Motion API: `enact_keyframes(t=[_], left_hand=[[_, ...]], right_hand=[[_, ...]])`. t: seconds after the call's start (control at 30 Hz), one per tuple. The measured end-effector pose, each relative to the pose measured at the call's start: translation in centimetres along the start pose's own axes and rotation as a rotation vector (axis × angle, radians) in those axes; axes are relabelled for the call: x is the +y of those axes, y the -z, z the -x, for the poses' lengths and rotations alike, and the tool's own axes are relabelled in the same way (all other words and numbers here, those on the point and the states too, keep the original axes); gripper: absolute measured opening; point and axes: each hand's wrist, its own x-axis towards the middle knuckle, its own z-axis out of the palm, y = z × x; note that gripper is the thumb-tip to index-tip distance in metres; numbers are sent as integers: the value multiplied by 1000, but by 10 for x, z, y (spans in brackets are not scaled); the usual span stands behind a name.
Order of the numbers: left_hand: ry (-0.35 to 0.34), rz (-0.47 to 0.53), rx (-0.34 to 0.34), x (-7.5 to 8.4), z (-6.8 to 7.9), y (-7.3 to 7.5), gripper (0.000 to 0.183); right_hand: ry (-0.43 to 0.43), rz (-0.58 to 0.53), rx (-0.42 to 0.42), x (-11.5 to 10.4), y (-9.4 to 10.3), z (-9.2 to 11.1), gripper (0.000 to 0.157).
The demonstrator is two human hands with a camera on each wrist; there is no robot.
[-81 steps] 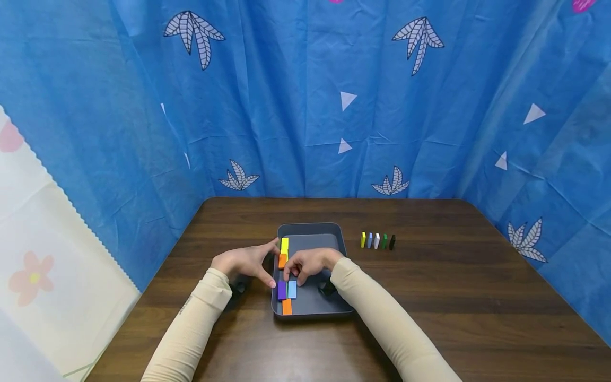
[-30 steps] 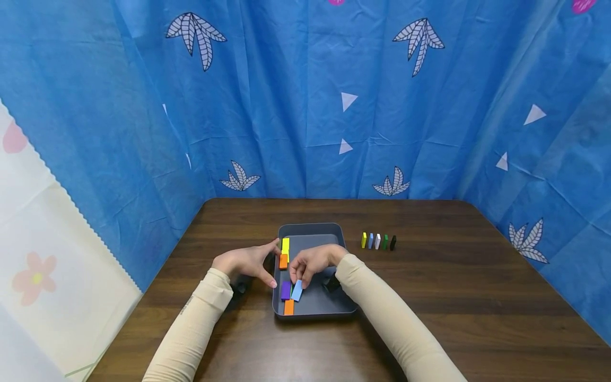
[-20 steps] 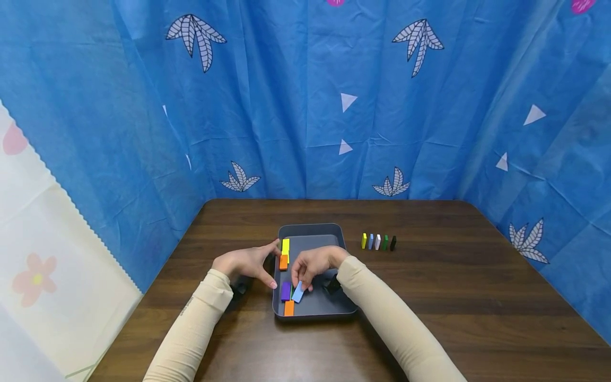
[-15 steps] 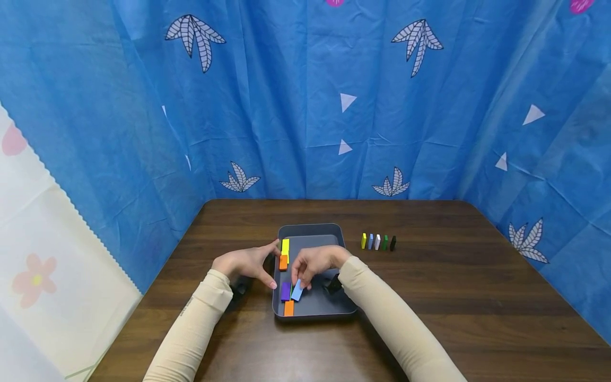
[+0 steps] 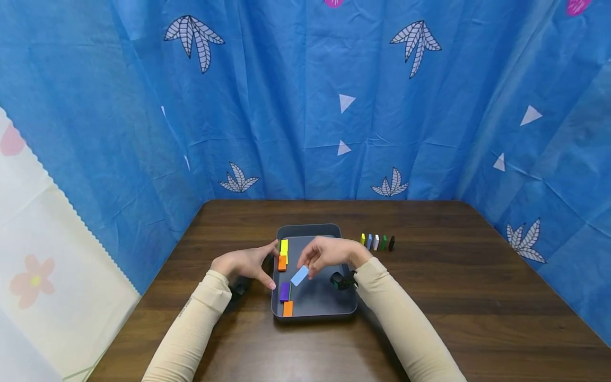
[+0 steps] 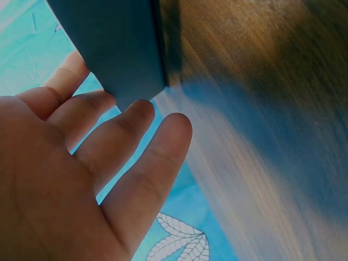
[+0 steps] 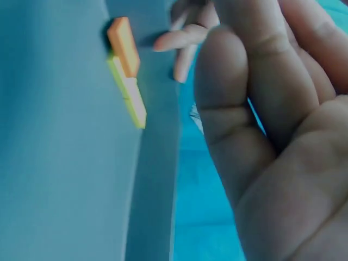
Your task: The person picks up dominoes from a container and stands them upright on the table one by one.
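Right hand [image 5: 329, 252]: fingers clamped on a tilted light blue block [image 5: 299, 276], over the tray [image 5: 320, 305]. Left hand [image 5: 245, 262]: fingers apart, at the tray's left wall. Along that wall lie yellow blocks [image 5: 284, 246], an orange block [image 5: 282, 263], a purple block [image 5: 285, 292] and a second orange block [image 5: 288, 309], seemingly settled; the light blue one is not yet set down. Toward the tray's right wall, bare floor appears to leave room. Right of the tray, five upright blocks [image 5: 376, 242] remain on the table [image 5: 477, 297].

Head view looks forward, down; wrist views close; tray [image 5: 324, 303] shared.
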Motion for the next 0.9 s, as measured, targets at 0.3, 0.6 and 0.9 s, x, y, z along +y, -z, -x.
enact_keyframes(t=[0.3, 0.6, 0.9], left_hand=[[-14, -10, -6, 1, 0, 0, 128], [-7, -11, -2, 1, 0, 0, 128], [7, -17, -9, 0, 0, 0, 123]], right_hand=[[81, -10, 202, 5, 8, 27, 22], [155, -54, 383, 13, 13, 59, 20], [160, -118, 518, 19, 20, 83, 17]])
